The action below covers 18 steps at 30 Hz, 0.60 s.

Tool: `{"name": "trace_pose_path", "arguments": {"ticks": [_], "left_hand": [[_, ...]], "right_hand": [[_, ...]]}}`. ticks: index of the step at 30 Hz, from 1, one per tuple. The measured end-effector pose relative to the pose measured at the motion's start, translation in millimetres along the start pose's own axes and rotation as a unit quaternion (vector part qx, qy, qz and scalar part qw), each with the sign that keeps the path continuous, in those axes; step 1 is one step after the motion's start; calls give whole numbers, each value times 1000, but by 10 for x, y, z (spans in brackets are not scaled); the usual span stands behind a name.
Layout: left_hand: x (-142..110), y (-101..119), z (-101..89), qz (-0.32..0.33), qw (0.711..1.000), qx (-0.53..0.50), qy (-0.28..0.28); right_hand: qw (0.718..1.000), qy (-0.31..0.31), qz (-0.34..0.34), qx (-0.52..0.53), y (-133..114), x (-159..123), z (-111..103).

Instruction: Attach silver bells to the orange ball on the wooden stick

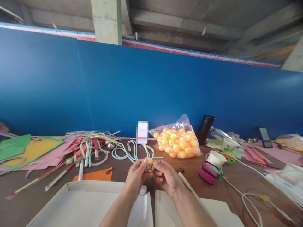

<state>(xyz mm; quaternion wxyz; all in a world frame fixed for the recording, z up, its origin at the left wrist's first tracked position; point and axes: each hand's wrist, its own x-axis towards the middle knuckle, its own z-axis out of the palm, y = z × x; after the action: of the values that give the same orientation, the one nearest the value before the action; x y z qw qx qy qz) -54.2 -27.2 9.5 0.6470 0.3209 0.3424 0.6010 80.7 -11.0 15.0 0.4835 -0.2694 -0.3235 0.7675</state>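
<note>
Both hands meet in front of me above the table's middle. Between the fingertips of my left hand is a small yellow-and-silver piece, too small and partly covered to name. The fingers of my right hand are bent and pinch at its right side. Just behind the hands lies a loop of pale blue cord. A white card with a red band stands at the foot of the blue panel. Under my forearms are a white box lid and a pale board.
A clear bag of orange balls sits behind the right hand. A black flask, a paper cup and a magenta drum-like object stand to its right. Left lie red-banded sticks and coloured paper. A white cable crosses the right.
</note>
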Motion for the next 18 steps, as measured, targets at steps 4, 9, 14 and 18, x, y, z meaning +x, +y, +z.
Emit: {"name": "trace_pose_path", "arguments": {"ticks": [4, 9, 14, 18], "left_hand": [[2, -4, 1, 0, 1000, -6, -2], [-5, 5, 10, -3, 1000, -6, 5], [2, 19, 19, -1, 1000, -4, 0], [-8, 28, 29, -1, 1000, -5, 2]], "right_hand": [[1000, 5, -2, -4, 8, 7, -7], [1000, 2, -4, -4, 14, 4, -16], [1000, 9, -4, -5, 3, -2, 1], [1000, 9, -3, -3, -3, -8, 13]]}}
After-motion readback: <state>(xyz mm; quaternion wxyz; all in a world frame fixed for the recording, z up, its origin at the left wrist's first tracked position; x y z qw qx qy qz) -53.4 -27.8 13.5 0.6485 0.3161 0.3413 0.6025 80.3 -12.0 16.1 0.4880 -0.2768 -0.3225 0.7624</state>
